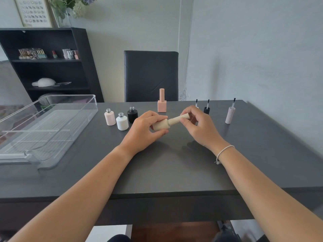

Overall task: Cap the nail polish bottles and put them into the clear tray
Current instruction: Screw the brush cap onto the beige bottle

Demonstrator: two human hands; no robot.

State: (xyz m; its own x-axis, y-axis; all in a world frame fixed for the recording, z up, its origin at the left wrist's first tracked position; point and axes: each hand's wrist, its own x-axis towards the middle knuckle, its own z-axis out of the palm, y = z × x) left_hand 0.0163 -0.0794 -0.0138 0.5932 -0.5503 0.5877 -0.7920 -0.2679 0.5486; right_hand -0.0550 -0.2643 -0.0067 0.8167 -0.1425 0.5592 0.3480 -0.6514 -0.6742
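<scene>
My left hand [143, 130] grips a beige nail polish bottle [161, 125] held sideways above the table. My right hand [197, 124] pinches its ribbed beige cap [180, 118], which sits on the bottle's neck. Three open bottles stand to the left: pale pink [110, 117], white [122, 121] and black [132, 114]. A capped peach bottle [162, 101] stands behind my hands. Caps with brushes pointing up stand at the right: a black one [206, 109], a pale ribbed one [230, 114], and one mostly hidden behind my right hand [196, 103]. The clear tray [52, 109] lies at the left with nothing in it.
A dark grey table [174, 168] holds everything. A black chair [151, 75] stands at the far side. A black shelf unit [52, 63] with small bottles stands at the back left. A wall runs along the right.
</scene>
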